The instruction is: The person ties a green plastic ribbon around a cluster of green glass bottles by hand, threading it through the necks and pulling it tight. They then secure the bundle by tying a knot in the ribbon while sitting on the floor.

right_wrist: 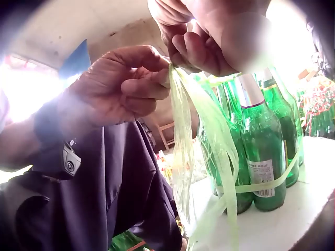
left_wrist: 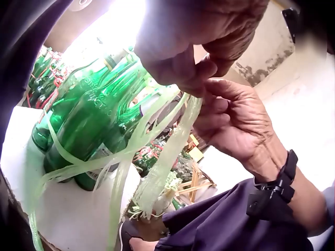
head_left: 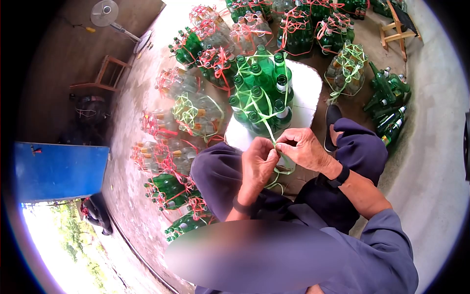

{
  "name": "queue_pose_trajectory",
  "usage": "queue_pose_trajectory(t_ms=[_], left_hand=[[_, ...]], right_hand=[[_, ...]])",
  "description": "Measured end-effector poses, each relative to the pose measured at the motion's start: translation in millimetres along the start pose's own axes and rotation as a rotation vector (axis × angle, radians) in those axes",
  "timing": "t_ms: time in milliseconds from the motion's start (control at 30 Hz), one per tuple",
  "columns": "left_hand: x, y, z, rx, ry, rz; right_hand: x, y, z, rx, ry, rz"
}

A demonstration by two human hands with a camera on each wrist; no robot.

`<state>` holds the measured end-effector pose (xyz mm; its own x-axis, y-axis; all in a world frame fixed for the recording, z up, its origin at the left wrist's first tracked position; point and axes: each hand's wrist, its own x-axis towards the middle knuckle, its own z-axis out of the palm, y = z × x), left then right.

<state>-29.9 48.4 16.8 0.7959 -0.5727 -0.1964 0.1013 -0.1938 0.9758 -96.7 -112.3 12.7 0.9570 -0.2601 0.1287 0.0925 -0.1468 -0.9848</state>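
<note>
A bundle of green glass bottles point(head_left: 263, 93) stands upright on a white board point(head_left: 308, 88) before the person's knees. Pale green plastic twine point(right_wrist: 222, 123) crosses between the bottle necks and wraps round their lower sides. At the near side of the bundle, the left hand point(head_left: 259, 159) pinches the twine between thumb and fingers. Close against it, the right hand point(head_left: 306, 149) pinches the same twine at the gathered point. Loose, frayed strands point(left_wrist: 167, 162) hang below both hands. The fingertips partly cover the spot where the strands meet.
Several bottle bundles tied with red twine point(head_left: 213, 63) crowd the floor to the left and behind. A clear-bottle bundle point(head_left: 346, 68) stands at the right, near loose green bottles point(head_left: 387, 93) by the wall. Farther off are a wooden stool point(head_left: 399, 29) and a fan point(head_left: 104, 13).
</note>
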Motion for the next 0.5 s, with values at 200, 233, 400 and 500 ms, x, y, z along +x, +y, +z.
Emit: queue_pose_trajectory(t_ms=[200, 233, 400, 500], left_hand=[[-0.8, -3.4, 2.2, 0.044, 0.04, 0.05], [-0.7, -3.2, 2.7, 0.048, 0.045, 0.063], [-1.9, -4.5, 5.0, 0.292, 0.085, 0.182], [-0.9, -6.1, 6.9, 0.483, 0.123, 0.351]], right_hand=[[-0.4, 0.0, -1.6, -0.044, -0.015, -0.014], [-0.7, 1.1, -1.8, -0.057, -0.022, -0.022], [-2.9, 5.6, 1.5, -0.075, -0.004, -0.018], [-2.4, 4.8, 2.6, -0.011, 0.002, 0.034]])
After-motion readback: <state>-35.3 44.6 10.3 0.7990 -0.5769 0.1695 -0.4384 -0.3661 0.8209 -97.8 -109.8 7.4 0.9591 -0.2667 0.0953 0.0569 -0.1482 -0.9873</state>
